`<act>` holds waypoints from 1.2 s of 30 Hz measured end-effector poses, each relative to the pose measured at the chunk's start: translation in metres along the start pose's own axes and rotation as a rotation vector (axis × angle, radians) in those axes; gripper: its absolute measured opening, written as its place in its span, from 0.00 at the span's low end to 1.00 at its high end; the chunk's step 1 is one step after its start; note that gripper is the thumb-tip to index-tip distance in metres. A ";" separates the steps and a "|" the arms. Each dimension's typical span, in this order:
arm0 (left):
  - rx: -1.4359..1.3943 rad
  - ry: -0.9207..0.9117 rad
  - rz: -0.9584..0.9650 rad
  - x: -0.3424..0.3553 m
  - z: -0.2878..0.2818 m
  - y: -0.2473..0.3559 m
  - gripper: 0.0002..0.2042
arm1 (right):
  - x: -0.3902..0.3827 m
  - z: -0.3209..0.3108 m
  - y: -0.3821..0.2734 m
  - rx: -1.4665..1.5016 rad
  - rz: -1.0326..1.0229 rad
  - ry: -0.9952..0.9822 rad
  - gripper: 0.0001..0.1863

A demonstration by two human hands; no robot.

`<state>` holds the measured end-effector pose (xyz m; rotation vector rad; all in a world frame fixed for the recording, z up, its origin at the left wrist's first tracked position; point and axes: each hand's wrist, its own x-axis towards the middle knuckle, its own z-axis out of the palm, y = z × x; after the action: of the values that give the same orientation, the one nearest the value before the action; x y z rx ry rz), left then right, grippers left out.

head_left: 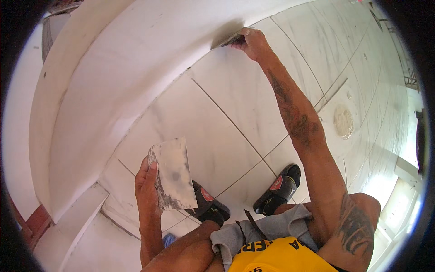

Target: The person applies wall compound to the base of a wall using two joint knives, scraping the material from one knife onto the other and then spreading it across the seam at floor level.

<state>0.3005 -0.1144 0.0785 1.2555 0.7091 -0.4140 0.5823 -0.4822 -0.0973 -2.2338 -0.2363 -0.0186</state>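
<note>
My left hand grips a flat rectangular plate by its left edge, thumb on top. Cream-coloured putty covers much of the plate, with dark smudges and a rough grey rim. Stretched far forward, my right hand is closed around a thin, flat scraper. Its blade lies against the foot of the white wall, just above the floor. The handle is mostly hidden by my fingers.
White marbled tiles with dark joints make up the floor. A round cream patch lies on it at right, near a thin stick-like strip. My feet in black slides are below. A white ledge juts out lower left.
</note>
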 end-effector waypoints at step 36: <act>0.085 0.020 0.033 -0.003 -0.007 0.009 0.17 | -0.045 -0.021 -0.182 -0.292 -0.080 -0.107 0.16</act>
<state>0.3025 -0.1055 0.0856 1.3509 0.6932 -0.4084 0.5077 -0.3953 0.0524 -2.5172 -0.4041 0.0252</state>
